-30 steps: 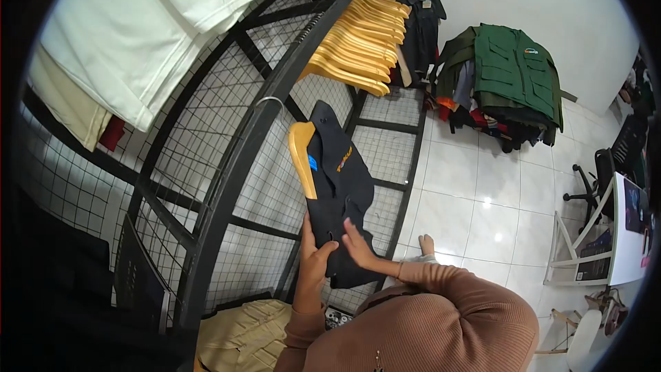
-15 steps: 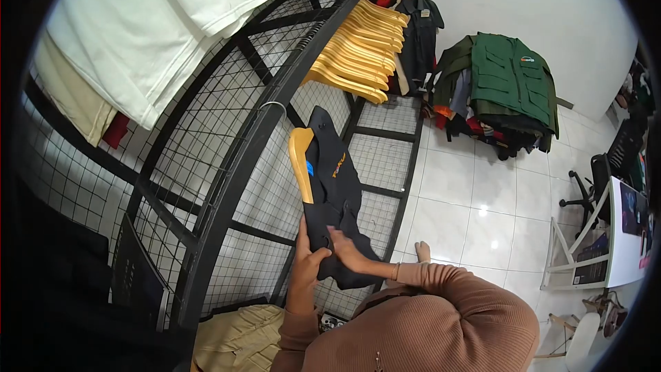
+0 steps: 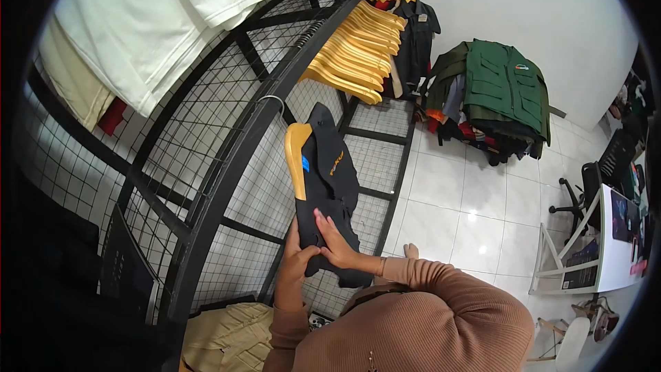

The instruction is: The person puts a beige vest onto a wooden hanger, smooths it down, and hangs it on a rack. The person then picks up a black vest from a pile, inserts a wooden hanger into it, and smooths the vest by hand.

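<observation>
A black garment (image 3: 329, 179) with orange lettering and a blue tag hangs from a wooden hanger (image 3: 296, 158), whose hook sits over the rack's black rail (image 3: 242, 141). At the garment's near edge, my left hand (image 3: 295, 256) grips the cloth from the left and below, thumb on top. My right hand (image 3: 336, 242) lies on the cloth just right of it, with its fingers stretched out and pointing up the garment. Both hands touch the fabric below the hanger.
Several bare wooden hangers (image 3: 354, 55) hang farther along the rail. A green vest (image 3: 508, 89) tops a pile of clothes by the wall. White garments (image 3: 144, 27) hang upper left. Beige cloth (image 3: 227, 334) is at the bottom. A white desk (image 3: 609, 248) stands right.
My right hand has moved up and left over the garment, nearer the hanger. The view has shifted slightly.
</observation>
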Demonstrator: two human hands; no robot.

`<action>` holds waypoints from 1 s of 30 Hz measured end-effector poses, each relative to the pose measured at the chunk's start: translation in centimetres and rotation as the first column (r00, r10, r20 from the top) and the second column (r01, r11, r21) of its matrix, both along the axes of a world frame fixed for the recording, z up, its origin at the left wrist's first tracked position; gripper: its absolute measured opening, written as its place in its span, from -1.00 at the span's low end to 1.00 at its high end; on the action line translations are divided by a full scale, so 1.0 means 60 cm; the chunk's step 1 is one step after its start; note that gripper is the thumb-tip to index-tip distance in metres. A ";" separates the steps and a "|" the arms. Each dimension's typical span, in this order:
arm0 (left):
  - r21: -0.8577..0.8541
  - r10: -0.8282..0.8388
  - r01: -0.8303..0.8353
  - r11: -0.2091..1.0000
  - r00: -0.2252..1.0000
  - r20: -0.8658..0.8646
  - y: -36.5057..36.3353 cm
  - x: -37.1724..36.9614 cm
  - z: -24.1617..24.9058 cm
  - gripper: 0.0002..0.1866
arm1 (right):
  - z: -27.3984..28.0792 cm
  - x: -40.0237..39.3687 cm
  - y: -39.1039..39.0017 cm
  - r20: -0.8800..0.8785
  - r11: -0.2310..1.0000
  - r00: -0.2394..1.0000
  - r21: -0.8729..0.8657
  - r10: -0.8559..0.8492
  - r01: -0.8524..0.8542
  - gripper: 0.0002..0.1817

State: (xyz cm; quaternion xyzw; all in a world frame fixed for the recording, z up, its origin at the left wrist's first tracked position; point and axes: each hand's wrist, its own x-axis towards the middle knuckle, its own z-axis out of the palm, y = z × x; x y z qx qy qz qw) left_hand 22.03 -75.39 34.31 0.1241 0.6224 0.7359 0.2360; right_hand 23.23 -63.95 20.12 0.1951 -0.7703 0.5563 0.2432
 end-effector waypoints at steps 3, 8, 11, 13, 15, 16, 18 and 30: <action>-0.013 -0.024 0.024 1.000 0.999 0.022 0.002 0.006 0.000 -0.09 | -0.003 0.005 0.026 0.204 0.995 0.975 -0.023 -0.093 0.099 -0.26; 0.077 -0.019 0.016 0.997 0.999 0.038 0.020 -0.002 -0.013 -0.11 | 0.152 -0.011 0.058 -0.139 0.917 0.965 -0.366 -0.222 0.159 -0.29; 0.122 -0.017 0.011 0.992 0.999 0.044 0.018 0.001 -0.050 -0.12 | 0.212 -0.002 0.059 -0.348 0.980 0.927 -0.085 0.138 -0.178 -0.30; 0.167 -0.007 0.005 0.986 1.000 0.017 0.009 0.000 -0.071 -0.14 | 0.173 -0.018 0.047 -0.350 0.982 0.918 0.060 0.187 -0.178 -0.30; 0.129 -0.006 -0.002 0.992 0.998 0.057 0.008 -0.002 -0.056 -0.15 | 0.138 -0.045 0.041 -0.359 0.921 0.888 0.358 0.287 -0.153 -0.28; 0.095 -0.007 -0.002 0.995 0.995 0.097 0.009 -0.005 -0.046 -0.16 | 0.130 -0.056 0.042 -0.366 0.920 0.883 0.360 0.294 -0.157 -0.28; 0.064 0.002 -0.010 0.998 0.991 0.130 0.009 -0.012 -0.038 -0.18 | 0.129 -0.074 0.050 -0.502 0.947 0.849 0.320 0.165 0.005 -0.28; 0.175 0.000 0.021 0.984 0.993 -0.114 0.002 -0.001 -0.061 -0.18 | 0.235 -0.053 0.074 -0.379 0.839 0.850 0.530 0.365 -0.124 -0.39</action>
